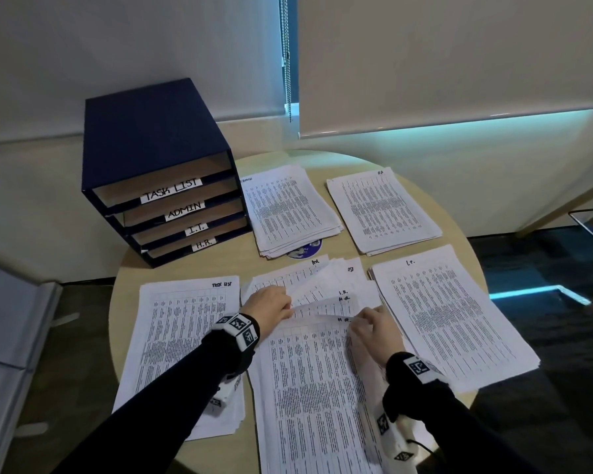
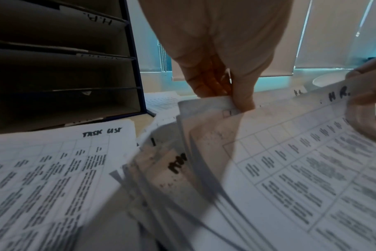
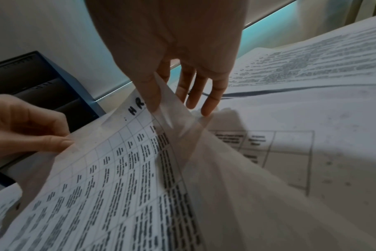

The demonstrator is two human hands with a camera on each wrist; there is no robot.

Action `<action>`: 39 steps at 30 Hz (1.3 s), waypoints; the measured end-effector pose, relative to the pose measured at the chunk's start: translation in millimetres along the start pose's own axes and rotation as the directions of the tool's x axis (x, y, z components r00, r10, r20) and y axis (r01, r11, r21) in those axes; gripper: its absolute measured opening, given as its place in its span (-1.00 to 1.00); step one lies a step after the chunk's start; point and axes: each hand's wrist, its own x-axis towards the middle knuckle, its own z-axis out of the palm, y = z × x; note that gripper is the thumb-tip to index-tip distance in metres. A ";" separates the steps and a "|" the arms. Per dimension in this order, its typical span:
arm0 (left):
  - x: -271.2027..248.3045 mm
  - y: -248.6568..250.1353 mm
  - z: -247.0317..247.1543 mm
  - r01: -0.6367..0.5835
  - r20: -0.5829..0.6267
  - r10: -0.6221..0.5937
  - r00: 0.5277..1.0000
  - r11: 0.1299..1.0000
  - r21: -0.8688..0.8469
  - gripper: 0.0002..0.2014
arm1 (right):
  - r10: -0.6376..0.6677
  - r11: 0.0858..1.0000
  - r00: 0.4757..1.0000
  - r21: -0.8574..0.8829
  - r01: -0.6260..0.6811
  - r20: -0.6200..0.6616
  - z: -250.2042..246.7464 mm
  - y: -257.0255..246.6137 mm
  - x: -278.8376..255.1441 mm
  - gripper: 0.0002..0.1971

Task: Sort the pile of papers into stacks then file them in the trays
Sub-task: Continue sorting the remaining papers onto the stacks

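An unsorted pile of printed sheets [image 1: 322, 282] lies in the middle of the round table [image 1: 220, 258]. Its top sheet, marked "H.R." [image 1: 308, 364], is lifted at its far edge. My left hand [image 1: 285, 311] pinches that far edge near the left corner, thumb on top, as the left wrist view shows [image 2: 232, 101]. My right hand [image 1: 363, 319] pinches the right corner beside the "H.R." mark [image 3: 137, 107], thumb above and fingers beneath [image 3: 174, 108]. A dark blue tray unit [image 1: 158, 142] stands at the back left, labelled TASK LIST, ADMIN, I.T., H.R.
Sorted stacks surround the pile: task list [image 1: 175, 336] front left, admin [image 1: 288, 210] beside the trays, another stack [image 1: 380, 210] back right, and I.T. [image 1: 449, 313] on the right. A blue disc [image 1: 305, 249] peeks from under the admin stack. The tray slots look empty.
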 end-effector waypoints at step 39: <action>12.4 10.1 -2.1 0.073 0.063 -0.061 0.996 0.976 -0.207 -0.87 | 0.045 0.960 0.999 0.278 -0.038 -0.021 -11.6 -4.8 -3.4 -0.71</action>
